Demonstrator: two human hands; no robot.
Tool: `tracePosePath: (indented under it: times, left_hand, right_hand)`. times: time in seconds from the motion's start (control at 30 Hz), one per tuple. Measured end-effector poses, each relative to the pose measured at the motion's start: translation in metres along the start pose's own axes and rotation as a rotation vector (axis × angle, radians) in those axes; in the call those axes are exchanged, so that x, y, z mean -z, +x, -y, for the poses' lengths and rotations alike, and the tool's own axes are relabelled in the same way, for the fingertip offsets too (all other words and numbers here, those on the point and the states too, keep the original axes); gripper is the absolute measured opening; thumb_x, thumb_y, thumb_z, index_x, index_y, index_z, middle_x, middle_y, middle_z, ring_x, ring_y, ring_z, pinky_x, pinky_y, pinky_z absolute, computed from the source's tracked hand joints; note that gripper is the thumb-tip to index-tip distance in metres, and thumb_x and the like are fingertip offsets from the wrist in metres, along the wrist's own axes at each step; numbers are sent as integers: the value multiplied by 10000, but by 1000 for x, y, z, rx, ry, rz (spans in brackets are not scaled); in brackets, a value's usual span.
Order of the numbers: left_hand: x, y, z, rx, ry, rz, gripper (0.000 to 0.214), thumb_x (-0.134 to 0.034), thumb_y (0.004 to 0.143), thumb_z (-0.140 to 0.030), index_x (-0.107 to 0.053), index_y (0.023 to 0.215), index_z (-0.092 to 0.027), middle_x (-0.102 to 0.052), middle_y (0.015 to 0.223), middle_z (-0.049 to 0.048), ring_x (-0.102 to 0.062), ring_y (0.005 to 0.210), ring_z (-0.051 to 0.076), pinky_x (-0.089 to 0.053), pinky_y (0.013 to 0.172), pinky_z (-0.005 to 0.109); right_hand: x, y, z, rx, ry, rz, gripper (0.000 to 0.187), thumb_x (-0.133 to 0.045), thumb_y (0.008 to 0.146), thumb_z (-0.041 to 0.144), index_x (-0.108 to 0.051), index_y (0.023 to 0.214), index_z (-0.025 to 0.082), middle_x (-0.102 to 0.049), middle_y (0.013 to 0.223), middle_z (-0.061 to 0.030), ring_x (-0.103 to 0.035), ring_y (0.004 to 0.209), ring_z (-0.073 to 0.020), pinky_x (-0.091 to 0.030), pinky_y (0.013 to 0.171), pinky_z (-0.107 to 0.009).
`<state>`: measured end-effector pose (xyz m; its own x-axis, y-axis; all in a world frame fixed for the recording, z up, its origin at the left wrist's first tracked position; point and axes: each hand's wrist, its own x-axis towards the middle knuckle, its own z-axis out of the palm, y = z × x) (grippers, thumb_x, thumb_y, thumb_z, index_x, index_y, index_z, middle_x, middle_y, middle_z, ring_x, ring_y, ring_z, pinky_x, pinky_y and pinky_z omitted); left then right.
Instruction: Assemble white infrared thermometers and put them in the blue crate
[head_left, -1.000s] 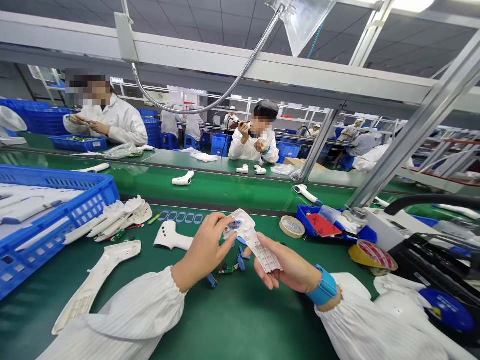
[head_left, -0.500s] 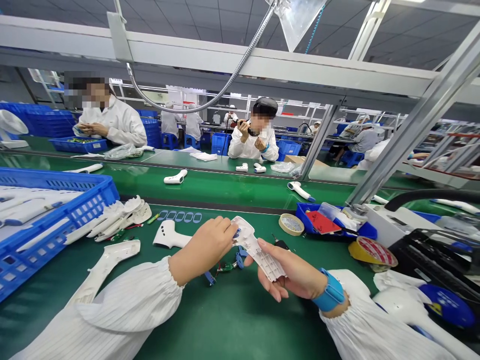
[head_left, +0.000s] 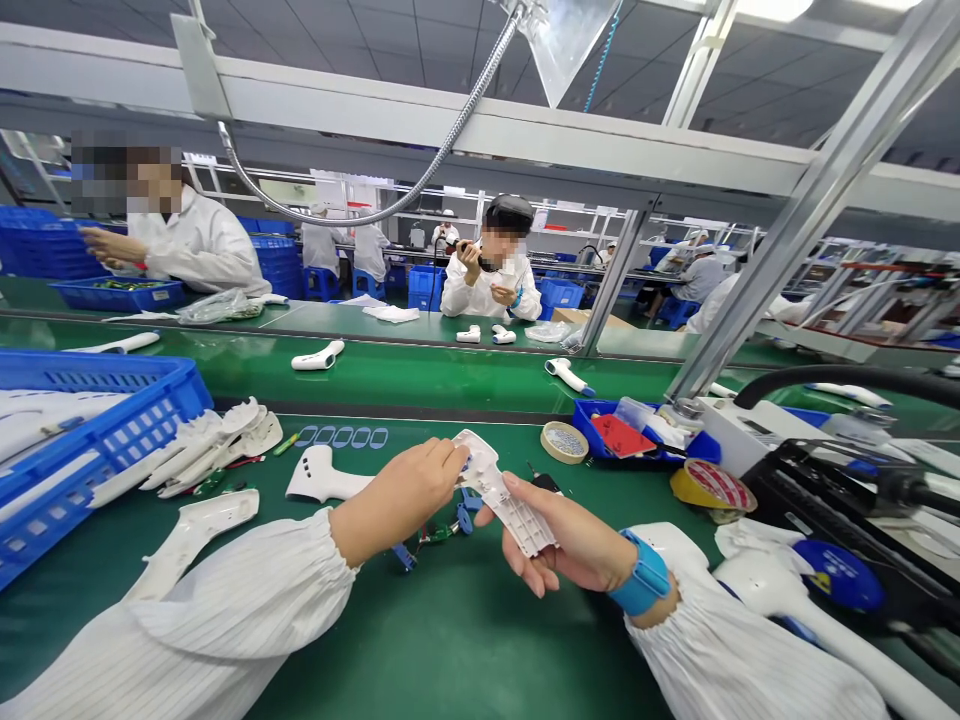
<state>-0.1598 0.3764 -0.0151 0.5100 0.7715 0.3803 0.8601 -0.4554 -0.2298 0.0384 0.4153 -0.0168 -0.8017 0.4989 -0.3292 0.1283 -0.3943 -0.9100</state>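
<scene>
Head view: I am holding a white ribbed plastic housing shell (head_left: 496, 488) in the lower middle of the frame, with my 2 hands raised just above the green bench mat (head_left: 480, 640). My left hand (head_left: 397, 495) is pinching the shell's upper end in a narrow grip, and my right hand (head_left: 568, 540) is cradling its ribbed lower end, with the thumb (head_left: 521, 490) lying along the face and the fingers curling beneath. A blue wrist strap (head_left: 641, 572) is circling my right wrist. Something small and blue is showing near my left fingertips, but I cannot tell what it is. To handle this well, I am keeping my 2 holds apart so the thin shell is not flexing, and I am keeping its inner face turned up where I can see it.

Just below my hands, a small green circuit board with blue clips (head_left: 439, 535) is lying on the mat. To the left, a white handle-shaped housing (head_left: 326, 475) is resting below a row of 5 blue rubber rings (head_left: 343, 437). A stack of white shells (head_left: 214, 447) is lying beside a blue plastic crate (head_left: 97, 430) at the left edge. To the right, a roll of masking tape (head_left: 564, 442) is sitting beside a blue parts tray (head_left: 615, 432).
</scene>
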Motion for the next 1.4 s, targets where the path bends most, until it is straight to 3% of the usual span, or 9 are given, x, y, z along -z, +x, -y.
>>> tracePosePath:
  times: [0.2, 0.53, 0.7, 0.87, 1.0, 1.1, 1.2, 1.3, 1.4]
  left_hand:
    - [-11, -5, 0, -40, 43, -114, 221, -361, 864, -100, -466, 1053, -143, -604, 899, 99, -596, 817, 210, -493, 701, 336]
    - [-12, -5, 1, -172, 85, -13, 338, -334, 833, -38, -412, 1129, -181, -591, 900, 72, -570, 713, 176, -468, 584, 289]
    - [-10, 1, 0, -205, 89, 14, 378, -373, 782, 16, -431, 1086, -200, -570, 1009, 91, -560, 755, 189, -456, 614, 304]
    - [-13, 7, 0, -228, 47, 8, 329, -398, 789, -5, -459, 1043, -205, -569, 933, 70, -550, 720, 189, -443, 594, 294]
    - [-11, 9, -1, -239, 9, -7, 206, -358, 832, -52, -516, 877, -176, -581, 810, 56, -550, 673, 174, -425, 560, 271]
    - [-6, 8, 2, -159, -155, -12, 197, -326, 874, -136, -518, 869, -178, -589, 783, 42, -563, 667, 158, -428, 556, 254]
    - [1, 0, 7, 44, -362, -138, 195, -353, 891, -247, -503, 1010, -209, -621, 922, 34, -599, 798, 152, -465, 699, 251]
    - [5, -13, 14, 407, -534, -263, 260, -452, 839, -397, -516, 1046, -254, -637, 928, 13, -612, 818, 161, -488, 678, 230]
    - [5, -30, 16, 685, -753, -233, 413, -515, 768, -504, -516, 1115, -280, -643, 885, 13, -621, 820, 184, -512, 630, 233]
  right_hand:
    - [0, -2, -6, -25, 27, -5, 519, -193, 932, 469, -552, 959, 95, -598, 475, -25, -550, 331, -106, -369, 271, -124]
    - [-2, -12, -15, -33, 55, 9, 526, -179, 929, 479, -553, 953, 109, -599, 491, -27, -581, 368, -116, -414, 299, -132]
    - [-2, -15, -13, -28, 57, 0, 529, -169, 932, 468, -555, 939, 106, -597, 486, -30, -573, 357, -114, -401, 290, -130]
    - [1, -15, -13, -27, 47, -16, 507, -183, 934, 459, -551, 941, 111, -595, 480, -26, -571, 353, -117, -402, 290, -133]
    - [2, -13, -15, -61, 54, 7, 536, -141, 936, 454, -545, 986, 105, -589, 469, -23, -559, 340, -120, -411, 294, -151]
    - [2, -15, -15, -72, 21, -4, 535, -148, 931, 466, -543, 968, 107, -579, 476, -16, -542, 337, -111, -405, 304, -153]
    - [7, -27, -12, -34, -144, -128, 480, -196, 918, 479, -522, 993, 136, -549, 487, 14, -510, 344, -100, -374, 317, -159]
    - [25, -54, 0, 44, -661, -382, 392, -341, 873, 496, -536, 999, 180, -583, 590, 13, -517, 428, -102, -382, 399, -191]
    - [58, -84, 14, 84, -1337, -641, 320, -512, 789, 481, -607, 983, 244, -666, 885, -25, -608, 753, -183, -444, 641, -263]
